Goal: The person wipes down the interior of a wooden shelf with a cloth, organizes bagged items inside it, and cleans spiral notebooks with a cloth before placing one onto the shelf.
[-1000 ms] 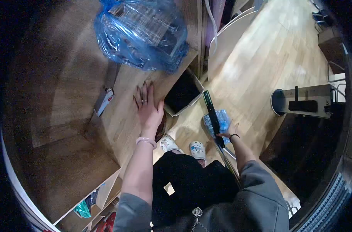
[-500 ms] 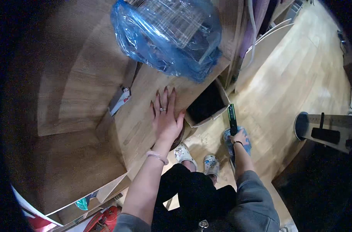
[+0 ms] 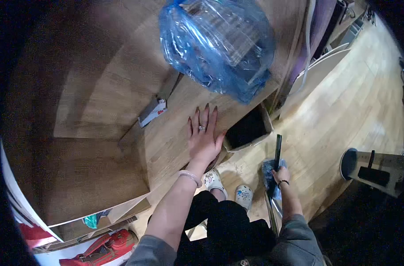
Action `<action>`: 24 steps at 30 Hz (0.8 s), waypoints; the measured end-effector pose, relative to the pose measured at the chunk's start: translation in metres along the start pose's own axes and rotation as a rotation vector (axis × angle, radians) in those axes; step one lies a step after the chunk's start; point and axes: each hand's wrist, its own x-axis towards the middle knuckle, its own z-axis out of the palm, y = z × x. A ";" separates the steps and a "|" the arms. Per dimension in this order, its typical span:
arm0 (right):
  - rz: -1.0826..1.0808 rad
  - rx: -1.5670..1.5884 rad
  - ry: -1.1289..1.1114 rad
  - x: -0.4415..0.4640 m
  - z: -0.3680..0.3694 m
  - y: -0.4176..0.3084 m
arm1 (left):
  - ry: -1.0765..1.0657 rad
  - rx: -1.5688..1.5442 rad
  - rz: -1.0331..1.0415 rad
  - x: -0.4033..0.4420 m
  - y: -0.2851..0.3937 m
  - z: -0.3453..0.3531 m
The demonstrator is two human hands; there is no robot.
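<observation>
I see left hand (image 3: 203,142) spread, palm down, on desk (image 3: 175,128), by edge nearest open bin (image 3: 248,127). Black bar (image 3: 278,148) stands off beyond that edge, blue plastic (image 3: 267,168) beside it, long axis near vertical in my view. Right hand (image 3: 280,174) is at bar, far nearer than left; can't tell whether fingers wrap it.

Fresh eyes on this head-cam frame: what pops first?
First, the big, shiny blue plastic bag on the wooden surface, top centre. Then, below it, the left hand, ringed and fingers spread on the wood, with an open, dark-lined box just to its right. Last, the bright red item at bottom left; it's unclear what it is.
</observation>
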 end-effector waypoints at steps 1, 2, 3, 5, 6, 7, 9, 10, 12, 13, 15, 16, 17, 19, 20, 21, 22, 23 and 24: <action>-0.030 0.025 0.026 -0.009 -0.007 0.002 | -0.016 -0.005 0.000 -0.001 -0.001 -0.001; -0.051 0.025 0.039 -0.014 -0.012 0.005 | 0.005 0.002 -0.011 -0.001 -0.003 -0.003; -0.066 0.129 0.027 -0.018 -0.018 0.010 | 0.008 -0.029 -0.007 -0.002 -0.004 -0.003; -0.105 0.216 0.034 -0.033 -0.040 0.014 | 0.018 -0.102 -0.003 -0.004 -0.003 -0.004; -0.091 0.289 0.035 -0.046 -0.057 0.012 | 0.047 -0.108 -0.022 -0.006 -0.003 -0.004; -0.074 0.357 0.028 -0.054 -0.069 0.008 | 0.040 -0.127 -0.023 -0.006 -0.004 -0.003; -0.112 0.323 0.107 -0.062 -0.083 0.013 | 0.047 -0.169 -0.021 -0.007 -0.007 -0.006; -0.125 0.298 0.167 -0.067 -0.095 0.016 | 0.084 -0.187 -0.048 -0.008 -0.011 -0.007; -0.228 0.309 0.280 -0.079 -0.112 0.014 | 0.117 -0.297 -0.015 -0.015 -0.015 -0.010; -0.308 0.359 0.358 -0.080 -0.128 0.005 | 0.144 -0.351 -0.008 -0.017 -0.017 -0.011; -0.433 0.410 0.340 -0.102 -0.176 -0.038 | 0.244 -0.665 -0.118 -0.030 -0.022 -0.007; -0.477 0.513 0.288 -0.126 -0.196 -0.060 | 0.282 -0.957 -0.156 -0.045 -0.021 -0.004; -0.503 0.625 0.226 -0.151 -0.213 -0.078 | 0.311 -1.245 -0.180 -0.062 -0.021 -0.001; -0.546 0.473 0.239 -0.185 -0.251 -0.132 | 0.440 -1.413 -0.376 -0.082 -0.014 -0.028; -0.461 0.359 0.223 -0.209 -0.270 -0.159 | 0.538 -1.581 -0.563 -0.098 -0.002 -0.045; -0.382 0.241 0.216 -0.230 -0.291 -0.184 | 0.647 -1.749 -0.754 -0.109 0.006 -0.063; -0.425 0.341 0.246 -0.239 -0.301 -0.198 | 0.671 -1.761 -0.751 -0.110 -0.001 -0.078; -0.458 0.446 0.266 -0.253 -0.305 -0.212 | 0.771 -1.717 -0.663 -0.114 -0.016 -0.093; -0.512 0.586 0.196 -0.269 -0.315 -0.227 | 0.854 -1.661 -0.582 -0.120 -0.035 -0.106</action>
